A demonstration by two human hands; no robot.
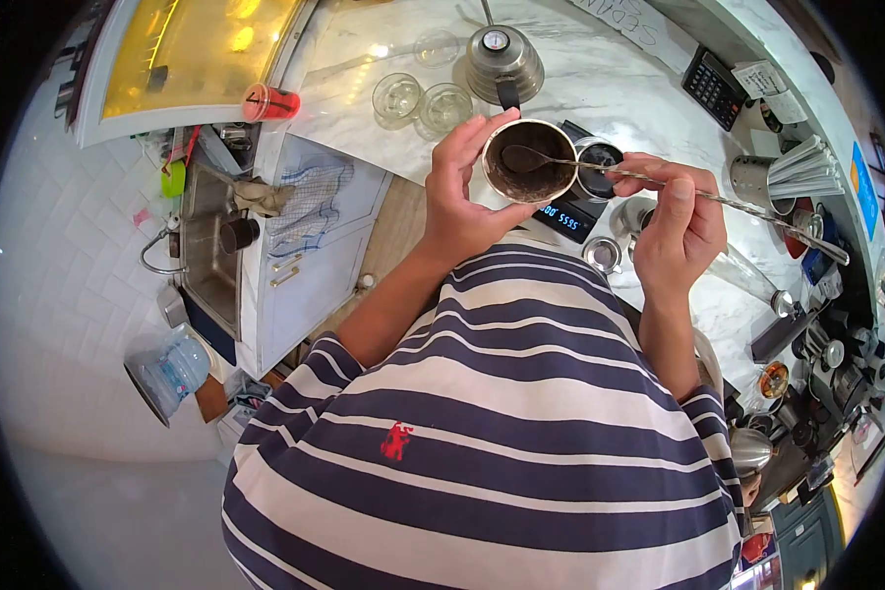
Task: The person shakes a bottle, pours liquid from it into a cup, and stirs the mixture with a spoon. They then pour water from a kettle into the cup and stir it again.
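Short-sleeved shirt (521, 393) in navy and white stripes, small red emblem (396, 442) on front.

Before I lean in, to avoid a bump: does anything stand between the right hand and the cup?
Only the spoon that the right hand holds, its bowl inside the cup; nothing else visible blocks the way.
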